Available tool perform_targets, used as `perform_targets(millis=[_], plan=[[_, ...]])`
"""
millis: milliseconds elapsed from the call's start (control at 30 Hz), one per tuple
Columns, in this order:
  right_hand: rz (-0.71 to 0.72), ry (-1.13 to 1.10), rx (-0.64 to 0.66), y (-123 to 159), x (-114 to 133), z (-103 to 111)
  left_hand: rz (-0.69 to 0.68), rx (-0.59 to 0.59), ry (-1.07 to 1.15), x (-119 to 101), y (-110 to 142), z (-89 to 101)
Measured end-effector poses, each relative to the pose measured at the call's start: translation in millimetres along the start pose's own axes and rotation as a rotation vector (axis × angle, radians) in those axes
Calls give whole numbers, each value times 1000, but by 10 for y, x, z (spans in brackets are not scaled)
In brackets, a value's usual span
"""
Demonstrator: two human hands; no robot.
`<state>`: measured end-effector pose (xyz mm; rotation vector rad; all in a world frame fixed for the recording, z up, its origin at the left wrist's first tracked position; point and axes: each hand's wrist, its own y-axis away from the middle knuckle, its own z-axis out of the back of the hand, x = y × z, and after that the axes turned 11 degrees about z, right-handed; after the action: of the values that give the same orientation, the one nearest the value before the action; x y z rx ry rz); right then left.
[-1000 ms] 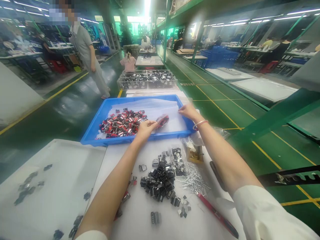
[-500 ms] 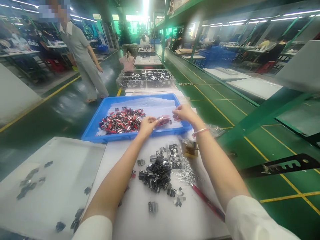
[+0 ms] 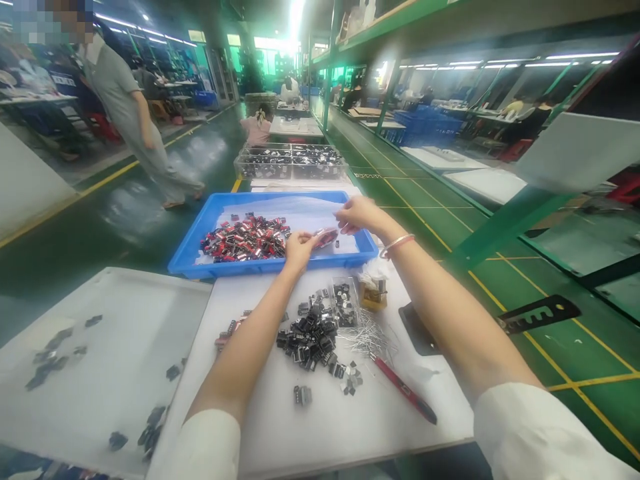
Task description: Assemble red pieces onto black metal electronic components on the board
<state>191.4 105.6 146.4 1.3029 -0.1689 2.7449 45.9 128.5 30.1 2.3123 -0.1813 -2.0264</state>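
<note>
Over the right part of a blue tray [image 3: 235,268], my left hand [image 3: 299,251] is closed on a small reddish bundle with a clear, shiny surface [image 3: 327,237]; its exact kind is unclear. Just above the bundle, my right hand [image 3: 359,215] has its fingers pinched together, and what they hold, if anything, is too small to make out. A heap of red, black and silver small parts [image 3: 247,239] lies in the tray on white sheeting. One small dark part [image 3: 337,244] rests below the bundle.
Nearer me on the white table [image 3: 370,433] lie a pile of black parts [image 3: 307,337], thin metal pins [image 3: 367,333], a clear box of small pieces [image 3: 345,300] and a red pen-like tool [image 3: 404,388]. A yellowish block [image 3: 374,293] stands behind. A person [image 3: 125,113] walks at left.
My right hand has come slightly left, closer to the bundle. My left hand stays on the bundle. The walking person has moved left, and the view has shifted a little.
</note>
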Motion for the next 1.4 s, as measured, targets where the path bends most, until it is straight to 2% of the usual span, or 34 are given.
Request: perform_targets(millis=[100,233,400,567,733,1000,1400], plan=[[-81,-124,33,86,-39,-174,-18,-21,-7,18,10,-85],[-170,-324,-37,191,-149,-537,-70,-16,-80,28,83,-110],[-208,-588,-163,385,-319,-903,-194,55,-245,28,286,38],[-250,-778,-262,530,-474,-1101,-301,163,-413,25,432,181],[-247,-918,-368,593,-583,-1196,-327,212,-529,5,404,218],[-202,-1059,-474,612,-665,-1237,-322,264,-662,-61,245,175],[-181,-1094,-453,594,-728,-1205,-321,427,-815,-294,63,109]])
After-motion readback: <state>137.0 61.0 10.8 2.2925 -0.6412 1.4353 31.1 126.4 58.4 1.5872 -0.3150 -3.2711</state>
